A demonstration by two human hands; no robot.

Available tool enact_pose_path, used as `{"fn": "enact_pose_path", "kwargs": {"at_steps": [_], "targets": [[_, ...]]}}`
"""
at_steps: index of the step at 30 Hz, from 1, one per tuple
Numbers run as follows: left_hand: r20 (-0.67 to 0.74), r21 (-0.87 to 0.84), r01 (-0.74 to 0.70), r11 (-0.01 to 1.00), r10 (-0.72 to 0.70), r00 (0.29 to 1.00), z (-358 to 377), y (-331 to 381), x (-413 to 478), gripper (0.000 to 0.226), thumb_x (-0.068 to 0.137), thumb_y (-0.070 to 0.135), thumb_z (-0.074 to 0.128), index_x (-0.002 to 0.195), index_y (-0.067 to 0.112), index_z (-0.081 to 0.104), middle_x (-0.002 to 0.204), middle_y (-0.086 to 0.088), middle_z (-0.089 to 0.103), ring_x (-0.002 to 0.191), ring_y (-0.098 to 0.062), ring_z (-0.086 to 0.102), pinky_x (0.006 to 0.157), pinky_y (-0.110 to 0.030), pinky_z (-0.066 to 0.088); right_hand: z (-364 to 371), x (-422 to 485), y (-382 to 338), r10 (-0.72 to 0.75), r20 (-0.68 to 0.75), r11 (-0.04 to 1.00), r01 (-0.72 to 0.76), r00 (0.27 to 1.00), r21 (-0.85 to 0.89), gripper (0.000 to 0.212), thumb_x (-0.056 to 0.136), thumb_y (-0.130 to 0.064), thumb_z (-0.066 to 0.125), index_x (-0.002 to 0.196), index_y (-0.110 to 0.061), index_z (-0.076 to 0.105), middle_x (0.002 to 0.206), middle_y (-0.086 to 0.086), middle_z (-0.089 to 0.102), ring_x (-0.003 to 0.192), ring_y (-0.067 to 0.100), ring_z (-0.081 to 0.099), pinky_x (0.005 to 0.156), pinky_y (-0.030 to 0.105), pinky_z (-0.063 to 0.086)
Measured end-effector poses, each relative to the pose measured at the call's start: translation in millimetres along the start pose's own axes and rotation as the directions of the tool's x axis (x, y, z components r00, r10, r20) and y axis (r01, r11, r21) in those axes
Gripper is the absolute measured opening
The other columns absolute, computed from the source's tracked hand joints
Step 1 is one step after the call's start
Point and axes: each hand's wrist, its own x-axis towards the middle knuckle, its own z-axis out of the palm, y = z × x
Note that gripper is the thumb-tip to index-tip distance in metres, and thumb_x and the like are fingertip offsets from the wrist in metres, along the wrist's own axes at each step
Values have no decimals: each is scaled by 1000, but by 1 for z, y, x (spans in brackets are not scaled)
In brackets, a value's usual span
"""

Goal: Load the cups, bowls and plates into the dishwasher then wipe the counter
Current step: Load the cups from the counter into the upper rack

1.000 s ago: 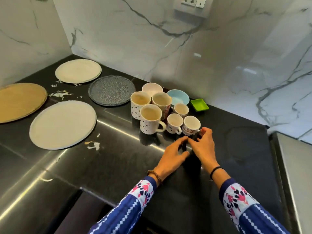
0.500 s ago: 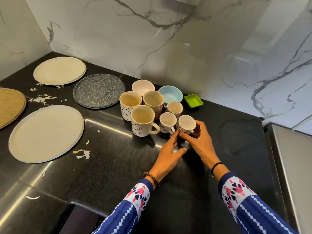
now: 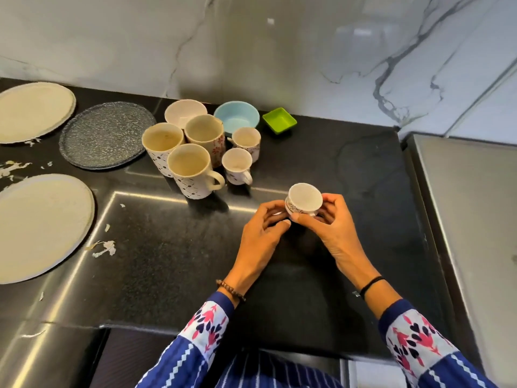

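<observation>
Lifted clear of the other cups (image 3: 237, 166), the small cup (image 3: 304, 200) is tilting toward you above the desk (image 3: 363, 177); your right hand (image 3: 335, 228) is gripping it, left hand (image 3: 260, 231) pinching its left side.

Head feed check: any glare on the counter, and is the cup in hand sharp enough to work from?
Head view: bright reflected streaks cross the black counter left of the hands, and a soft light patch glares on the marble wall. The small cup held by the right hand is slightly soft but readable. The wide lens seems to stretch the cream plate at the left edge.
</observation>
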Motion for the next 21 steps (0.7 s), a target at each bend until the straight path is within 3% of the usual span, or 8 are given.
{"fn": "enact_pose_path", "kwargs": {"at_steps": [4, 9, 13, 16, 21], "targets": [[95, 51, -9, 999, 4, 995, 33, 7, -37, 38, 92, 6, 62, 129, 16, 57, 114, 3, 70, 106, -7, 66, 90, -20, 51, -41, -60, -2, 12, -47, 998, -9, 999, 64, 66, 66, -26, 90, 122, -26, 54, 122, -9, 66, 112, 4, 64, 91, 25, 54], [255, 91, 9, 996, -32, 966, 93, 6, -95, 30, 95, 10, 60, 123, 19, 64, 108, -3, 73, 103, -21, 69, 91, -36, 55, -106, -140, 14, 23, -139, 987, -1, 990, 159, 65, 67, -20, 86, 123, -16, 54, 118, 1, 68, 108, 12, 68, 84, 21, 55], [355, 94, 87, 992, -115, 928, 153, 2, -153, 27, 97, 8, 55, 121, 12, 65, 106, -6, 73, 101, -21, 70, 91, -35, 56, -166, -208, 36, 62, -206, 978, -18, 977, 210, 62, 70, -25, 89, 123, -23, 56, 116, -5, 70, 106, 14, 69, 79, 22, 56], [402, 123, 132, 984, -170, 900, 201, -9, -194, 25, 97, 7, 56, 120, 11, 65, 105, -8, 74, 100, -22, 71, 90, -34, 57, -210, -257, 52, 97, -274, 970, -30, 957, 241, 67, 64, -37, 83, 124, -27, 55, 117, -8, 69, 107, 15, 69, 76, 27, 59], [472, 202, 151, 968, -231, 851, 273, -40, -244, 28, 95, 10, 59, 123, 14, 64, 109, -4, 73, 104, -19, 69, 90, -36, 56, -275, -321, 88, 189, -373, 939, -56, 908, 338, 75, 57, -49, 90, 123, -30, 59, 126, 1, 66, 114, 25, 66, 87, 44, 57]]}}
